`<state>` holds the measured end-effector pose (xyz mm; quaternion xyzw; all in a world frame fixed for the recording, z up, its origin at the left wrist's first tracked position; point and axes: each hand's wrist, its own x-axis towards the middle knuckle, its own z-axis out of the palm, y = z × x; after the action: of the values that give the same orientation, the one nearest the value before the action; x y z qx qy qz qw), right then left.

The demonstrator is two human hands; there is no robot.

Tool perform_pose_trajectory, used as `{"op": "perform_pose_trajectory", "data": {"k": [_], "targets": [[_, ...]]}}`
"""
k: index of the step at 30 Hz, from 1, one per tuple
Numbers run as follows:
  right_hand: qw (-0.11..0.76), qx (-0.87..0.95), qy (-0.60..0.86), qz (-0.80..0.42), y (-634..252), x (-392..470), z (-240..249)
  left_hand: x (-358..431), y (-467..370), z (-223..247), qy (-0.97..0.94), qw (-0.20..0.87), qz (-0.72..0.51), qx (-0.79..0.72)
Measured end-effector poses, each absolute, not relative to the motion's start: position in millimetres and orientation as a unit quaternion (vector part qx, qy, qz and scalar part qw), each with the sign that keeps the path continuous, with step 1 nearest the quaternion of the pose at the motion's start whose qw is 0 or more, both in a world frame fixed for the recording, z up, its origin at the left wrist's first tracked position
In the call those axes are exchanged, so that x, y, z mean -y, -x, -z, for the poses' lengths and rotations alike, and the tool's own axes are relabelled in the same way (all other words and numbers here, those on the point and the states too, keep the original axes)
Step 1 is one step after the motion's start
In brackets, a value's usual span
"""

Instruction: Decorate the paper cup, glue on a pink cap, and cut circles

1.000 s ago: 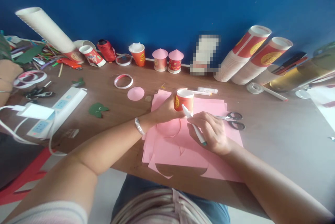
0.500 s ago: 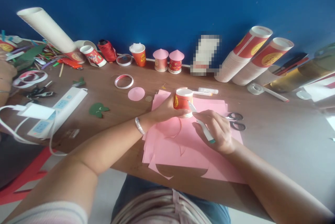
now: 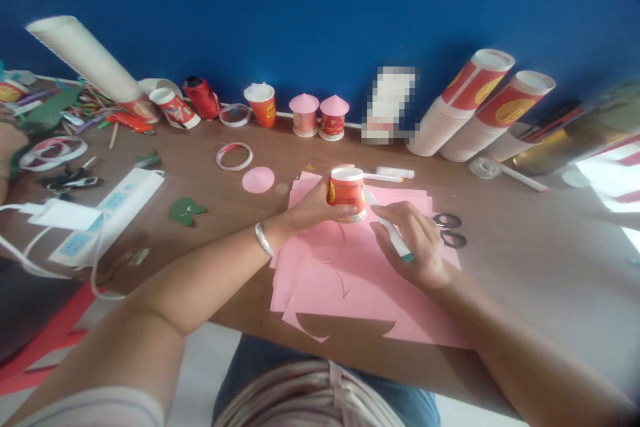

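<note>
My left hand point(image 3: 320, 204) is wrapped round a short red paper cup point(image 3: 347, 192), its white rim facing up. In my right hand point(image 3: 417, 240) is a white knife-like tool point(image 3: 397, 238) with a green end; its pale tip points up beside the cup's right side. Whether the tip touches the cup I cannot tell. Both hands are above a pile of pink paper sheets point(image 3: 370, 280) with curved cut edges. Black-handled scissors point(image 3: 453, 238) lie at the pile's right edge, partly hidden by my right hand.
Two cups with pink cone tops point(image 3: 333, 117) stand near the blue wall. Tall cup stacks point(image 3: 463, 104) lean at the right. A tape roll point(image 3: 234, 156), pink disc point(image 3: 258, 180) and green cutout point(image 3: 186, 211) lie left. A power strip point(image 3: 110, 214) is farther left.
The tool in my right hand has shifted slightly right, from in front of the cup to its side. The cup has turned a little in my left hand.
</note>
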<state>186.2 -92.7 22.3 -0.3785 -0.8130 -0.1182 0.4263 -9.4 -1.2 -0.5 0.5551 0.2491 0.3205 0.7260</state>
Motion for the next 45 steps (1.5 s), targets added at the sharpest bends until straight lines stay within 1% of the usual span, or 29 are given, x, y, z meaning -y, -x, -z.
{"op": "perform_pose_trajectory", "data": {"k": [11, 19, 27, 36, 45], "targets": [[0.429, 0.813, 0.38, 0.105, -186, 91, -23, 1, 8, 3, -0.556, 0.712, -0.338, -0.263], [0.427, 0.818, 0.374, 0.091, -183, 94, -24, 4, 9, -2, -0.549, 0.719, -0.319, -0.283], [0.417, 0.828, 0.364, 0.088, -180, 97, -25, 6, 8, -6, -0.538, 0.729, -0.324, -0.27], [0.411, 0.832, 0.367, 0.068, -176, 101, -26, 3, 9, 5, -0.539, 0.733, -0.328, -0.254], [0.409, 0.831, 0.374, 0.046, -174, 103, -28, 1, 12, 6, -0.583, 0.699, -0.316, -0.269]]}}
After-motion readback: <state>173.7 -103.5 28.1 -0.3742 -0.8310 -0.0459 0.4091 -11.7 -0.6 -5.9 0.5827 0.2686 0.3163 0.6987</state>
